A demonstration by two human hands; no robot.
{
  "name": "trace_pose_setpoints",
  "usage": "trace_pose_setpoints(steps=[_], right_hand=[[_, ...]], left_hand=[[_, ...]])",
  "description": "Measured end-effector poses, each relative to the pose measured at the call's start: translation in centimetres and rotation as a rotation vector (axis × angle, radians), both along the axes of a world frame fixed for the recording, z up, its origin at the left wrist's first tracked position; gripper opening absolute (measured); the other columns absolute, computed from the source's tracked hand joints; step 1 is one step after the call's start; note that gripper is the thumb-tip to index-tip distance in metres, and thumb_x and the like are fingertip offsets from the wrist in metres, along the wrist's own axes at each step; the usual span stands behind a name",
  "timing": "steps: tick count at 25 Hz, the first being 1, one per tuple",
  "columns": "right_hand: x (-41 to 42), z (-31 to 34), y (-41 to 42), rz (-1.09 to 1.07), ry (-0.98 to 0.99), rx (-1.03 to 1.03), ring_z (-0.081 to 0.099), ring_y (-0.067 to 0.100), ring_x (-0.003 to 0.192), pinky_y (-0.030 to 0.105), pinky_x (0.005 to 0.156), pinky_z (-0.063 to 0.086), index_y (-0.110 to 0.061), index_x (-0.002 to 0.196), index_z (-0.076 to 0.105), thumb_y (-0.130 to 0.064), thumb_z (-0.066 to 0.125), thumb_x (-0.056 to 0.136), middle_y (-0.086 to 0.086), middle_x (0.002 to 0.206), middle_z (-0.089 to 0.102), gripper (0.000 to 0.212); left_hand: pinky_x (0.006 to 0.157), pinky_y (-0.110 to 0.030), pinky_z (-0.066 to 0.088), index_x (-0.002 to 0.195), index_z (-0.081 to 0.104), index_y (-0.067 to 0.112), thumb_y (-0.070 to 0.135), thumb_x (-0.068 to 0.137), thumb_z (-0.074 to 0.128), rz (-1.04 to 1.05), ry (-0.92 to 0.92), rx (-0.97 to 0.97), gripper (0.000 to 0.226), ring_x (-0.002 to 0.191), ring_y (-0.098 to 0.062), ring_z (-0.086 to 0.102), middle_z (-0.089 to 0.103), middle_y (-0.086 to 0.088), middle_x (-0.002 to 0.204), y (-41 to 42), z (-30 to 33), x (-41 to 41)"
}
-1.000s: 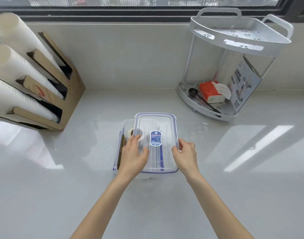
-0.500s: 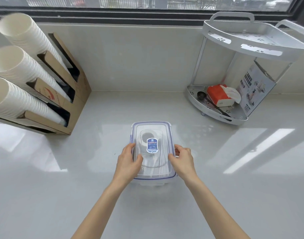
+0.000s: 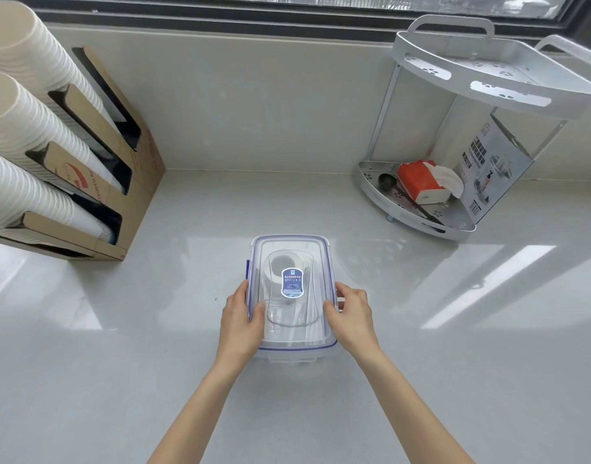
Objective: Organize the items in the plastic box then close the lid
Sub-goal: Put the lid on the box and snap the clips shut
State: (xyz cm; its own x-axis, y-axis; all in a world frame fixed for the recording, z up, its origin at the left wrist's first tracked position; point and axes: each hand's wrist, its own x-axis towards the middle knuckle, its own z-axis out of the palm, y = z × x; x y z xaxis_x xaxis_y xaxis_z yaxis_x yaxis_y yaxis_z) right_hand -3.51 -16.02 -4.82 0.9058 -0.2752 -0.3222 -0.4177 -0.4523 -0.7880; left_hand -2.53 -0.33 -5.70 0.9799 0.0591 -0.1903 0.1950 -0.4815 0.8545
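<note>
A clear plastic box [image 3: 296,356] stands on the white counter, with its blue-rimmed clear lid [image 3: 289,252] lying square on top. A blue label [image 3: 292,282] sits in the lid's middle. Through the lid I make out a white tape roll [image 3: 276,264] and some long pale items. My left hand [image 3: 241,321] presses on the lid's left edge, thumb on top. My right hand [image 3: 351,314] holds the right edge, fingers over the side flap.
A cardboard holder [image 3: 96,182] with stacks of white paper cups [image 3: 26,128] stands at the left. A white two-tier corner rack [image 3: 455,155] at the back right carries an orange tissue pack [image 3: 421,180], a black scoop and a printed box. A window sill runs along the wall behind.
One second ago the lid sat shifted right, leaving the box's left part uncovered. It slid left and now lies square on the box. Both hands stay at its sides.
</note>
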Motion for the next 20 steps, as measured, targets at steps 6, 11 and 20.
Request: trace_pose_setpoints(steps=[6,11,20], right_hand=[[-0.3,-0.3,-0.4,-0.073,0.046,0.149,0.049,0.017,0.097,0.023,0.087,0.037,-0.014,0.134,0.038,-0.02,0.05,0.09,0.012,0.134,0.039,0.046],[-0.6,-1.1,-1.8,-0.115,0.272,0.405,0.042,0.025,0.13,0.033,0.104,0.035,-0.006,0.144,0.02,-0.038,0.054,0.088,0.011,0.144,0.039,0.073],[-0.5,-0.7,0.0,-0.14,0.03,0.144,0.05,0.018,0.087,0.026,0.085,0.042,-0.008,0.125,0.041,-0.02,0.052,0.09,0.003,0.115,0.037,0.039]], left_hand=[[0.102,-0.038,0.032,0.13,0.034,0.009,0.009,0.089,0.044,0.048,0.015,-0.049,0.043,0.121,-0.027,0.039,0.045,-0.011,0.133,0.2,-0.6,0.4],[0.1,-0.037,0.032,0.128,0.035,0.013,0.008,0.089,0.043,0.068,0.04,-0.112,0.04,0.123,-0.026,0.035,0.046,-0.007,0.13,0.2,-0.9,0.4],[0.1,-0.044,0.04,0.128,0.03,0.025,0.016,0.091,0.043,0.084,0.146,-0.272,0.041,0.106,-0.018,0.043,0.037,0.004,0.116,0.3,-0.5,0.3]])
